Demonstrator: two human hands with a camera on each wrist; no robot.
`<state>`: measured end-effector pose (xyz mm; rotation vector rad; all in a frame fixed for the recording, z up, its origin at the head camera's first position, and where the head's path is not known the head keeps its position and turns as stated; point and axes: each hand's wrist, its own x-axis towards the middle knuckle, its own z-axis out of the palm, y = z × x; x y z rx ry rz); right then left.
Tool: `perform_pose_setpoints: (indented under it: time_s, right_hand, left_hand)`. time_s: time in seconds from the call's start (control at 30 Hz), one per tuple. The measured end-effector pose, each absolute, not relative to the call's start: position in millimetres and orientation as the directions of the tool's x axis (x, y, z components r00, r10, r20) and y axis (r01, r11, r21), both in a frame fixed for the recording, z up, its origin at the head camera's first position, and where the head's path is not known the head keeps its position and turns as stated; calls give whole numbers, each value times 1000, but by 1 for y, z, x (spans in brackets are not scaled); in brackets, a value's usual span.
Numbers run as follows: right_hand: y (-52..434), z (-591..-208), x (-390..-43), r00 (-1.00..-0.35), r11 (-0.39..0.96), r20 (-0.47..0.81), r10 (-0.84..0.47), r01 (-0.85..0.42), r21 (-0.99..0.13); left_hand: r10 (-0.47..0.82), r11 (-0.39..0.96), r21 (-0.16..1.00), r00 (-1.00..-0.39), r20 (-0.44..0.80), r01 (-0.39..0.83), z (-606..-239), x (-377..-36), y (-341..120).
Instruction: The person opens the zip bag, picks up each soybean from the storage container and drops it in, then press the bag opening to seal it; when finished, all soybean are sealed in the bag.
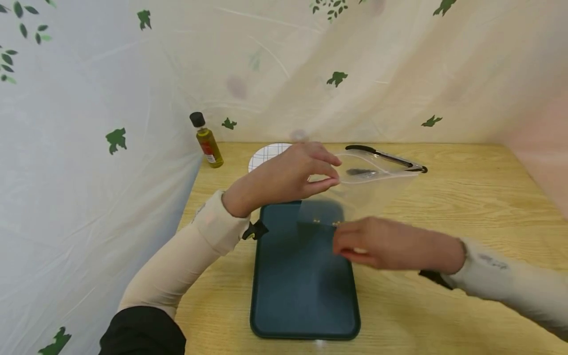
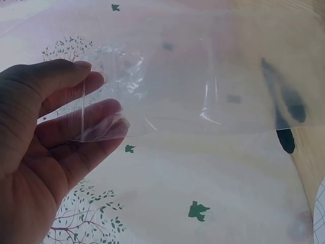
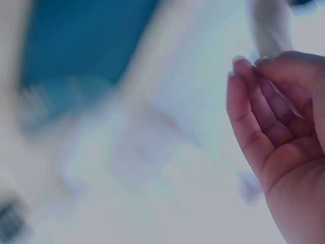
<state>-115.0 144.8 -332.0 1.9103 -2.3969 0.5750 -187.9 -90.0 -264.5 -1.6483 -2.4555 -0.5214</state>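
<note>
Left hand (image 1: 288,175) pinches a clear plastic bag (image 1: 364,185) over the tray (image 1: 301,296) — right hand (image 1: 377,244) loosely curled, empty.

Light wood table (image 1: 466,207); white sheet backdrop w/ green leaf print (image 1: 111,74) behind & left, soft even light.

The light wooden table (image 1: 466,207) carries a dark teal tray (image 1: 297,296) at centre front, a white gridded plate (image 1: 265,154) and a black-capped oil bottle (image 1: 206,140) at rear left, and black-handled tongs (image 1: 386,158) at rear right.
</note>
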Motion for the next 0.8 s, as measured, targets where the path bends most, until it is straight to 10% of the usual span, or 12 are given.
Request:
perform_pose_setpoints:
  time_s: [0.2, 0.5, 0.8]
  right_hand:
    - [158, -245, -157, -338, 319, 456, -823, -940, -120]
    - [153, -230, -178, -501, 482, 204, -841, -865, -138]
    - [159, -231, -176, -525, 512, 165, -835, -851, -117]
  left_hand:
    - [872, 326, 200, -375, 315, 924, -263, -187, -91]
    - [864, 335, 204, -386, 323, 920, -262, -180, -91]
    - [871, 321, 213, -376, 317, 923, -261, -176, -80]
